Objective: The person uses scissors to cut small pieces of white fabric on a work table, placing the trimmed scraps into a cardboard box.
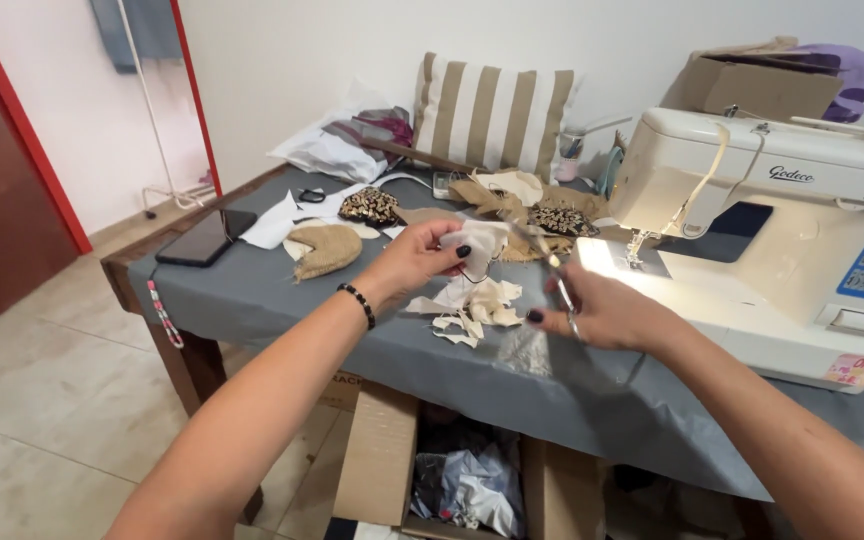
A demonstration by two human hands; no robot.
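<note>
While the left hand [414, 258] pinches a small piece of white cloth [475, 246] between thumb and fingers, it holds the cloth up in the air above the surface [252, 290]. The right hand [597, 313] is just beside it, with its fingers closed around a pair of scissors [558, 283]. The scissor tips point up toward the cloth, but they are blurry, so I cannot tell if they touch it.

Right under the cloth lies a little pile of white scraps [472, 310] on the grey cover of the surface. To the right stands a big white sewing machine [782, 230] with its small light on. Behind the hands lie tan fabric pieces [327, 248] and spotted fabric pieces [370, 205]. A dark phone [206, 238] rests near the left edge of the surface. A striped pillow [492, 115] leans on the wall at the back. Under the surface, on the floor, sits an open cardboard box [382, 460] with cloth inside. The left wrist wears a black bead bracelet [358, 303].
</note>
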